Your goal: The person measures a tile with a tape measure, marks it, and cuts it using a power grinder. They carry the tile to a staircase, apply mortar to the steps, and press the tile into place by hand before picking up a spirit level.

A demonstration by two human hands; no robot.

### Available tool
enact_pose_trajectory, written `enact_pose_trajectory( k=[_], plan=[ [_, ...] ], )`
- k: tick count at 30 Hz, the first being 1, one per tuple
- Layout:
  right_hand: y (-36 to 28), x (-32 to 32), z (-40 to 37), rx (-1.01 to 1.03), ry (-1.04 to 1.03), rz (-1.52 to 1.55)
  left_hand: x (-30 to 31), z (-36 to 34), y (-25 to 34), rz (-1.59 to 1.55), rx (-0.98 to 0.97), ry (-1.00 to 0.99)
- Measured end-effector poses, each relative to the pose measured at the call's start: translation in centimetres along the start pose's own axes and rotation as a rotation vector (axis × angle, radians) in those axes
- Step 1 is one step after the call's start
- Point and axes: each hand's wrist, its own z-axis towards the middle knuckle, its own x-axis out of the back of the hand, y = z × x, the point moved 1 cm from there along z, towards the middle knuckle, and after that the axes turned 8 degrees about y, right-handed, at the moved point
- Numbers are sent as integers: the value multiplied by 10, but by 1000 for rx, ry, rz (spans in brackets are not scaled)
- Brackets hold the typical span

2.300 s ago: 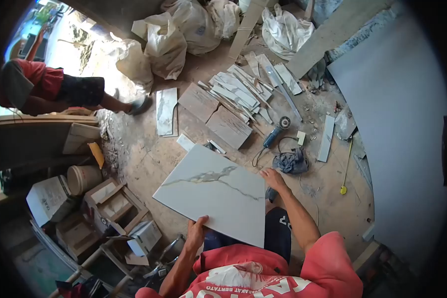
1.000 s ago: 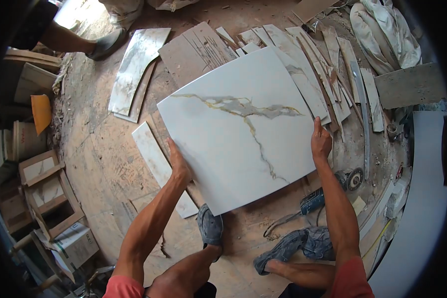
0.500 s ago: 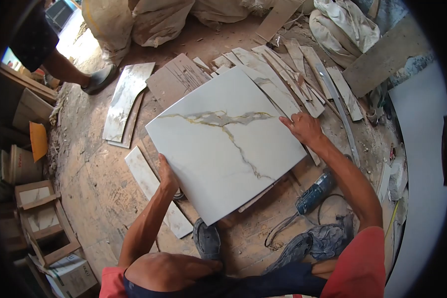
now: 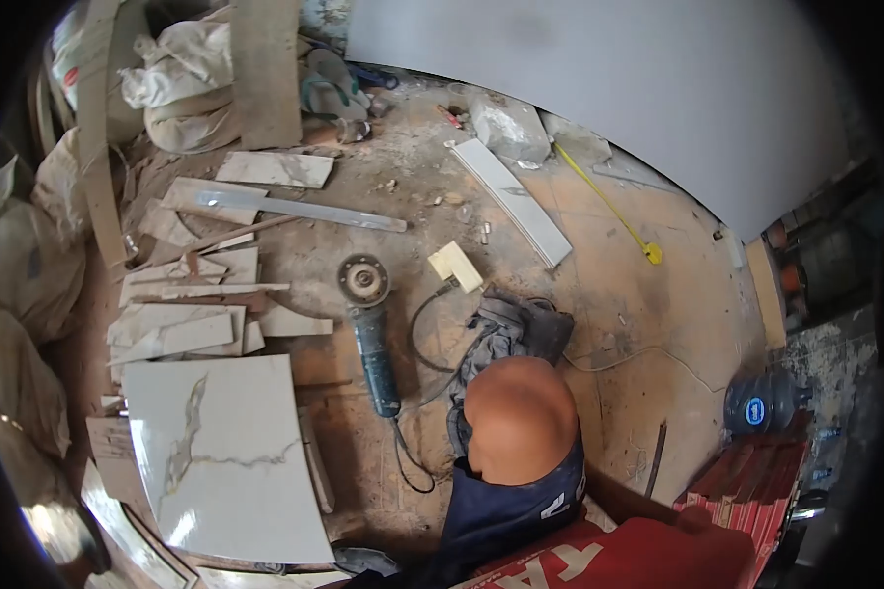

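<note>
Neither of my hands shows in this view. Part of my right arm (image 4: 624, 499) runs beside my bent knee, its hand hidden. A large white marble-look tile (image 4: 231, 447) with grey-gold veins lies at the lower left, partly over other pieces. Right of it, an angle grinder (image 4: 371, 344) rests on the floor with its disc facing up and its cord trailing toward me. A cream power socket block (image 4: 457, 265) sits beyond the grinder. A grey crumpled cloth (image 4: 506, 334) lies by my knee.
Broken tile strips (image 4: 187, 304) and a metal straightedge (image 4: 304, 209) lie at the left. Farther off are a narrow tile strip (image 4: 513, 201) and a yellow tape measure (image 4: 651, 252). A water jug (image 4: 756, 402) and red boxes (image 4: 746, 481) stand right. Sacks (image 4: 39, 373) line the left side.
My view has swung to the right. Both hands were on the large tile's edges; now they are out of sight and the tile lies at lower left.
</note>
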Motion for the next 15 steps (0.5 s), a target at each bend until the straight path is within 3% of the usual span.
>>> enact_pose_trajectory(
  k=[4, 8, 9, 11, 13, 14, 15],
  plan=[
    [4, 17, -88, -349, -117, 139, -45, -8, 27, 117, -115, -210],
    [-30, 43, -116, -628, -277, 307, -82, -18, 74, 206, -253, -362],
    [-32, 57, -100, -982, -468, 301, -95, -23, 83, 224, -282, -409],
    [-30, 96, -75, -712, -723, 455, -119, -43, 93, 267, -322, -508],
    [-31, 149, -4, -653, -909, 764, -136, -62, 101, 306, -374, -575],
    [-10, 169, 30, -665, -686, 786, -151, -70, 103, 308, -415, -598],
    [21, 187, 66, -609, -381, 572, -167, -77, 104, 312, -457, -617]
  ],
)
